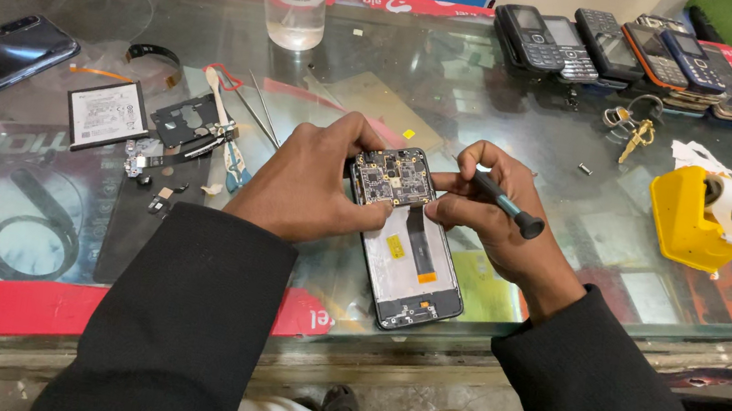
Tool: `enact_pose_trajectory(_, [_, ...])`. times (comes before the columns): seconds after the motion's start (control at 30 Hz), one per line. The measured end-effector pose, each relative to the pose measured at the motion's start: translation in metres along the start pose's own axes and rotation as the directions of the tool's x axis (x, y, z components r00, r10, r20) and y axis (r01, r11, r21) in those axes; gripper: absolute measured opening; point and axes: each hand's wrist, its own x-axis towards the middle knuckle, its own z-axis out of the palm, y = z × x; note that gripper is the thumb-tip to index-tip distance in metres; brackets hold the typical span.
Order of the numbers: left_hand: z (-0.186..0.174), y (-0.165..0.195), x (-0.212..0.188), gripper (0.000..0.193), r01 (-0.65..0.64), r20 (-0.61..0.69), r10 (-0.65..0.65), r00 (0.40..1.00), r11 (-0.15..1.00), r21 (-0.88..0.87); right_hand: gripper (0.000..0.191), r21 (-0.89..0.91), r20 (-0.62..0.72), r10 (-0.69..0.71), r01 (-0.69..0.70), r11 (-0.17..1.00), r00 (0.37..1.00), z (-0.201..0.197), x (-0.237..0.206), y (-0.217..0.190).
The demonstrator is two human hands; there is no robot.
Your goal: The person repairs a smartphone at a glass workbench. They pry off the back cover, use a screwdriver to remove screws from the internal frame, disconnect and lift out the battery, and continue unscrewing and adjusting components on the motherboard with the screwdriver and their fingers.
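Left hand [317,180] pinches the top edge of the opened phone [405,235] on the glass counter [531,114], while the right hand [485,208] grips a small dark screwdriver [505,199] closed-fisted at its circuit board [392,176].

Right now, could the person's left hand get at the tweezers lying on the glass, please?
Probably yes: the tweezers lie bare just beyond the left hand, though it steadies the opened phone.

Opened smartphone [406,245] lying flat on glass, circuit board exposed at top, dark screwdriver [505,202] angled over it
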Motion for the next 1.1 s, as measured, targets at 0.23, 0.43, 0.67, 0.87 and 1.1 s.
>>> enact_pose_trajectory(0.23, [0.000,0.002,0.000,0.051,-0.016,-0.004,0.016,1.000,0.999,-0.029,0.032,-0.012,-0.005,-0.007,0.007,1.000,1.000,0.002,-0.001,0.002])
enact_pose_trajectory(0.43, [0.001,0.008,0.000,0.053,-0.014,-0.009,0.015,1.000,0.995,0.100,0.026,-0.022,-0.008,-0.032,0.031,0.999,0.999,0.006,-0.003,0.008])
enact_pose_trajectory(0.67, [0.005,0.005,-0.003,0.062,-0.225,-0.084,0.253,0.964,0.941,0.254,0.023,-0.075,-0.054,-0.092,0.088,0.993,0.994,0.004,0.000,0.009])
enact_pose_trajectory(0.87, [0.010,-0.001,-0.005,0.057,-0.313,-0.103,0.348,0.932,0.915,0.253,0.023,-0.171,-0.042,-0.043,0.036,0.985,0.998,0.005,0.001,0.006])
enact_pose_trajectory(1.1, [0.013,0.000,-0.006,0.055,-0.232,-0.059,0.245,0.968,0.956,0.178,0.025,-0.162,-0.001,-0.058,0.057,0.985,0.998,0.004,-0.002,0.004])
